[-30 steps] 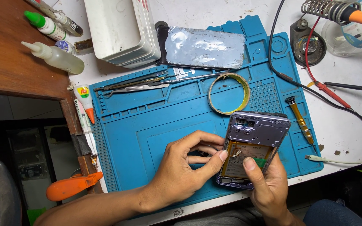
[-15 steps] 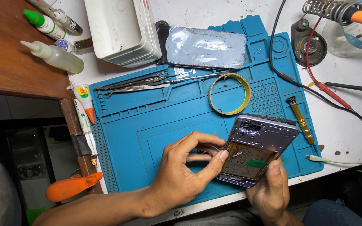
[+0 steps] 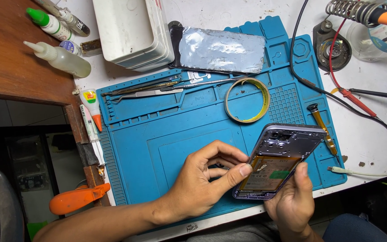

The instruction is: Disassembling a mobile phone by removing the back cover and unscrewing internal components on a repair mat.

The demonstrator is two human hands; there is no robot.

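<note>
An opened phone with its back cover off shows a yellow-edged battery and grey frame. It is held tilted above the blue work mat. My right hand grips its lower right edge from below, thumb on the battery area. My left hand holds the phone's left edge, thumb pressed near the battery's upper left corner, fingers curled under.
A ring of tape, tweezers and thin tools, and a foil-covered panel lie on the mat. A brass-handled screwdriver lies at right. Glue bottles, a white box, soldering iron stand, cables and an orange clamp surround.
The phone has tilted and shifted slightly right and up between both hands. My left thumb has moved onto the battery's corner.
</note>
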